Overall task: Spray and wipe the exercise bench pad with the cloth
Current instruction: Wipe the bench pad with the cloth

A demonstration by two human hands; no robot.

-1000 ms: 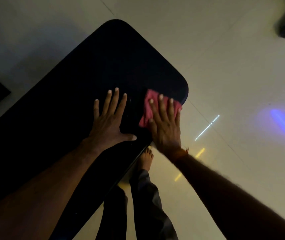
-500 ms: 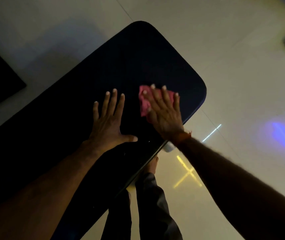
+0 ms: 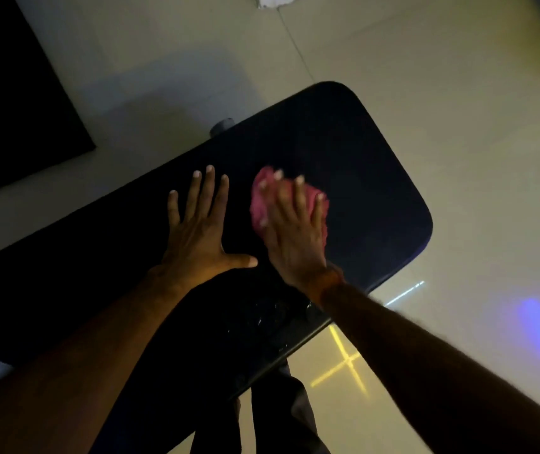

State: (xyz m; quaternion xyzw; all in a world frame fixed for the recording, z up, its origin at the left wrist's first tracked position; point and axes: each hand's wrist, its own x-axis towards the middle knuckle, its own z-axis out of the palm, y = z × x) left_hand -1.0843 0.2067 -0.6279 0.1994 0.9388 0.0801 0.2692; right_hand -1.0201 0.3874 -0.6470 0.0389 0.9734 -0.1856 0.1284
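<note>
Bench pad: the long black padded exercise bench pad (image 3: 344, 152) with rounded corners runs from lower left to upper right across the view, its rounded end at upper right above a pale tiled floor (image 3: 426, 77).
Cloth: a crumpled pink cloth (image 3: 259, 199) lies on the worktop about mid-width, short of the rounded end.
Right hand: the right hand (image 3: 291, 231) lies flat on the cloth, fingers spread and pressing it to the pad rather than gripping; pink shows past the fingertips and on both sides. Its outline is blurred.
Left hand: the left hand (image 3: 196, 231) lies palm down on bare pad just beside the right, fingers wide, thumb pointing at the other wrist, holding nothing. By my reading it braces.
Key relation: the cloth sits under the right hand, so that hand is the wiping one; unwiped-looking pad lies ahead toward the rounded end and to the right, along the long axis.
Moisture: small bright specks (image 3: 259, 319) glint on the pad near the right forearm, likely spray droplets.
Step in hand: judged as mid-wipe.
Spray bottle: none that I can identify.
Writing: no brand, label or lettering is readable; the light is dim.
Other: a dark mat (image 3: 16, 109) lies on the floor at upper left.
</note>
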